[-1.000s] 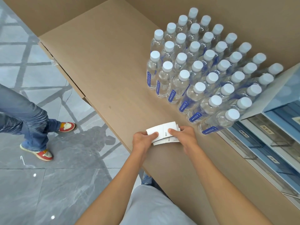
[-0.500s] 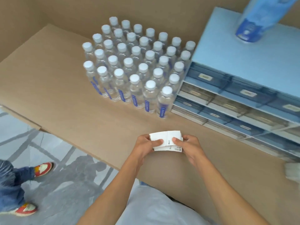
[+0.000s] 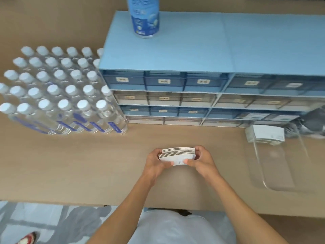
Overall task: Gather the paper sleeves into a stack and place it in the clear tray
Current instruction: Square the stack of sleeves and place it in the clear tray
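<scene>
**Sleeve stack held in both hands above the desk, clear tray to its right**

Landmark: the blue drawer cabinet [image 3: 202,55], which stands at the rear of the cardboard-coloured desk [image 3: 70,164].

1. The stack of paper sleeves [image 3: 177,153] is in front of the cabinet, near the middle of the desk, lifted off the surface as far as can be judged. It is tilted so that its layered edges face up and away from the person, and its white face with small print faces the camera.
2. The left hand [image 3: 155,162] clasps the left end of the stack, fingers curled behind and thumb on the front face. The right hand [image 3: 202,160] clasps the right end in the same manner. Both hands are closed on the stack.
3. The clear tray [image 3: 274,175] lies on the desk in front of the cabinet's right half, well to the right of the hands. A second stack of sleeves [image 3: 267,134] lies at its far end, close to the cabinet's lowest drawers.
4. A block of water bottles [image 3: 58,92] with white caps stands to the left of the cabinet, touching or nearly touching its left side.
5. One blue-labelled bottle [image 3: 145,16] stands on top of the cabinet, near its left end.
6. The view is motion-blurred; drawer labels cannot be read.
</scene>
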{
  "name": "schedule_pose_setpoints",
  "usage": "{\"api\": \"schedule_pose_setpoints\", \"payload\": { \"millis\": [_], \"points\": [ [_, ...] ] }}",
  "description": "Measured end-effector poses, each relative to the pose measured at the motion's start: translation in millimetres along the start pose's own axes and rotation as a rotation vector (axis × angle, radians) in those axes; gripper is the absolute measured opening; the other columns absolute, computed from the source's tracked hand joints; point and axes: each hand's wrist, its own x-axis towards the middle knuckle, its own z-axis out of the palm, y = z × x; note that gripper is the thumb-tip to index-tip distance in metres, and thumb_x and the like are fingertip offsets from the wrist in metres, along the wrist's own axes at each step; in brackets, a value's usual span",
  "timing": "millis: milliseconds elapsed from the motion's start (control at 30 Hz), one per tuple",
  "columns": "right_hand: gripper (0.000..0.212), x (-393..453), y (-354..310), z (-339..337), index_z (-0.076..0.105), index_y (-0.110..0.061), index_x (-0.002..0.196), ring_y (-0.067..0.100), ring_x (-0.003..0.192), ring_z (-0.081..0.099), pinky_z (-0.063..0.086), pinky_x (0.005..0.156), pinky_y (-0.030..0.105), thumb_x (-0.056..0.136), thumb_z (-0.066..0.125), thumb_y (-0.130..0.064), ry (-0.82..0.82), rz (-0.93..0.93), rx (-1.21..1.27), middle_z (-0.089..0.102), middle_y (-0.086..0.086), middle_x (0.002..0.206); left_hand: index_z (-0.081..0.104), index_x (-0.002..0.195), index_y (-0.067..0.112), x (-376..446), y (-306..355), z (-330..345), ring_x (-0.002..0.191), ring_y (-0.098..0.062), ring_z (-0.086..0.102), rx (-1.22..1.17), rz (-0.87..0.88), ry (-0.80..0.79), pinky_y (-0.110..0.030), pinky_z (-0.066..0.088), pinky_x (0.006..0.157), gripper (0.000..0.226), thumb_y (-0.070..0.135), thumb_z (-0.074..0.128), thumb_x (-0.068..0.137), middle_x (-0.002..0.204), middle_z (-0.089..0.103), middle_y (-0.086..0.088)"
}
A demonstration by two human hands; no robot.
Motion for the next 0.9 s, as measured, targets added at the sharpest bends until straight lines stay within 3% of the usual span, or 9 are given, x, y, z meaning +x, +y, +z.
{"api": "schedule_pose_setpoints", "payload": {
  "millis": [167, 300, 433, 500, 567, 633, 767, 833, 900],
  "points": [
    [0.048, -8.3, 21.3, -22.1, 0.059, -0.024, 0.099, 0.021, 0.09, 0.069, 0.056, 0.082, 0.031, 0.068, 0.08, 0.007, 0.051, -0.11, -0.061, 0.072, 0.006, 0.1, 0.061, 0.113, 0.004, -11.3, -1.7, 33.8, 0.092, -0.021, 0.067, 0.052, 0.111, 0.05, -0.03, 0.055, 0.084, 0.047, -0.005, 0.079, 0.071, 0.107, 0.071, -0.013],
    [0.054, -11.9, 35.2, -30.4, 0.06, -0.02, 0.114, 0.017, 0.1, 0.068, 0.054, 0.091, 0.033, 0.068, 0.082, -0.002, 0.071, -0.137, -0.08, 0.071, 0.0, 0.107, 0.06, 0.112, 0.013, -17.8, -7.3, 47.2, 0.086, -0.007, 0.066, 0.084, 0.154, 0.074, -0.012, 0.052, 0.076, 0.045, -0.005, 0.077, 0.074, 0.102, 0.07, -0.002],
    [0.058, -13.1, 42.4, -25.1, 0.055, -0.022, 0.12, 0.022, 0.102, 0.064, 0.052, 0.094, 0.038, 0.07, 0.082, -0.008, 0.075, -0.166, -0.098, 0.066, -0.002, 0.11, 0.055, 0.118, 0.016, -21.0, -13.4, 55.4, 0.09, 0.006, 0.064, 0.101, 0.192, 0.095, -0.009, 0.049, 0.081, 0.052, -0.008, 0.072, 0.076, 0.107, 0.067, 0.001],
    [0.063, -15.6, 43.6, -18.4, 0.051, -0.025, 0.125, 0.02, 0.102, 0.063, 0.051, 0.092, 0.034, 0.071, 0.083, -0.017, 0.069, -0.162, -0.097, 0.063, -0.004, 0.112, 0.052, 0.122, 0.016, -22.3, -17.1, 59.9, 0.093, 0.008, 0.062, 0.087, 0.207, 0.101, -0.008, 0.049, 0.081, 0.055, -0.009, 0.072, 0.077, 0.11, 0.064, 0.0],
    [0.069, -18.7, 44.5, -11.5, 0.046, -0.027, 0.133, 0.013, 0.106, 0.06, 0.049, 0.093, 0.028, 0.074, 0.081, -0.026, 0.069, -0.14, -0.085, 0.059, -0.006, 0.121, 0.05, 0.127, 0.016, -23.3, -20.8, 63.5, 0.101, -0.001, 0.061, 0.066, 0.212, 0.106, -0.015, 0.051, 0.088, 0.058, -0.006, 0.072, 0.078, 0.117, 0.062, -0.001],
    [0.068, -21.2, 44.5, -5.3, 0.042, -0.029, 0.138, 0.005, 0.112, 0.056, 0.043, 0.094, 0.021, 0.08, 0.076, -0.033, 0.088, -0.126, -0.058, 0.053, -0.013, 0.13, 0.047, 0.131, 0.018, -24.1, -24.4, 65.9, 0.104, 0.0, 0.06, 0.052, 0.222, 0.121, -0.017, 0.05, 0.091, 0.062, -0.004, 0.073, 0.079, 0.12, 0.059, 0.001],
    [0.047, -21.5, 44.3, 4.7, 0.044, -0.021, 0.139, 0.007, 0.135, 0.04, 0.028, 0.106, 0.015, 0.095, 0.059, -0.032, 0.159, -0.162, 0.026, 0.044, -0.007, 0.149, 0.037, 0.142, 0.016, -25.4, -30.0, 74.0, 0.115, 0.005, 0.053, -0.034, 0.22, 0.145, -0.004, 0.044, 0.087, 0.075, -0.004, 0.072, 0.078, 0.132, 0.049, 0.004],
    [0.039, -20.5, 45.2, 8.8, 0.048, -0.017, 0.135, 0.005, 0.137, 0.038, 0.024, 0.102, 0.003, 0.099, 0.052, -0.029, 0.193, -0.176, 0.033, 0.043, -0.006, 0.151, 0.035, 0.144, 0.018, -25.1, -31.4, 76.6, 0.121, 0.004, 0.049, -0.087, 0.203, 0.147, -0.001, 0.04, 0.09, 0.076, -0.003, 0.068, 0.079, 0.136, 0.045, 0.007],
    [0.031, -19.6, 47.3, 11.9, 0.052, -0.016, 0.13, -0.001, 0.131, 0.041, 0.024, 0.095, -0.006, 0.101, 0.047, -0.027, 0.221, -0.176, 0.062, 0.045, -0.009, 0.149, 0.036, 0.144, 0.021, -25.6, -33.9, 76.1, 0.122, 0.006, 0.048, -0.152, 0.191, 0.129, -0.008, 0.041, 0.098, 0.072, -0.003, 0.062, 0.082, 0.138, 0.046, 0.007]
  ]
}}
